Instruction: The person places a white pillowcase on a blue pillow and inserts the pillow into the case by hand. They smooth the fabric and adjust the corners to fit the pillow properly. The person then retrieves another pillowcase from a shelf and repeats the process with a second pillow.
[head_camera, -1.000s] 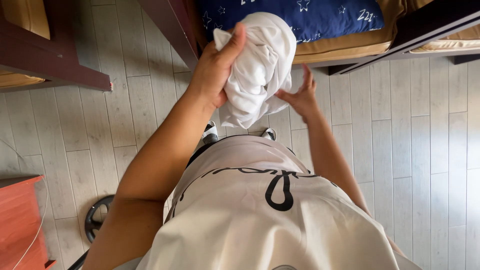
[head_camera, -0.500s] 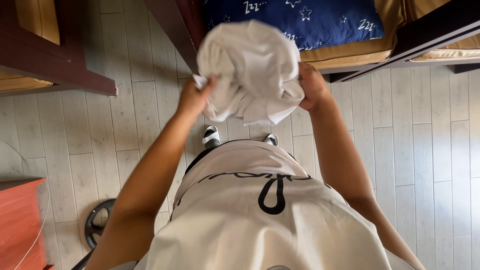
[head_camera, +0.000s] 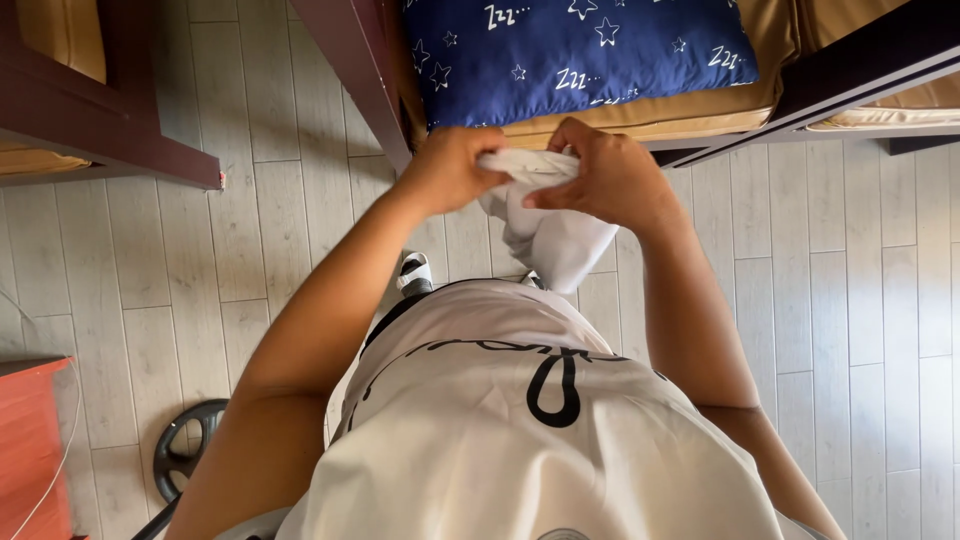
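Left hand (head_camera: 448, 172) and right hand (head_camera: 605, 178) both clench a bunched white cloth (head_camera: 550, 235) (its tail hanging free), gathering it at the bed's edge (head_camera: 690, 125).

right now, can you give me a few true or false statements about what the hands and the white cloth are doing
1. Both hands grip the white cloth. True: the left hand and right hand pinch its top edge.
2. The cloth lies flat on the floor. False: it hangs in the air from the hands.
3. A blue pillow with white stars lies on the bed beyond the hands. True.
4. The floor is dark carpet. False: it is pale planks.
5. The right hand is empty. False: it holds the cloth.
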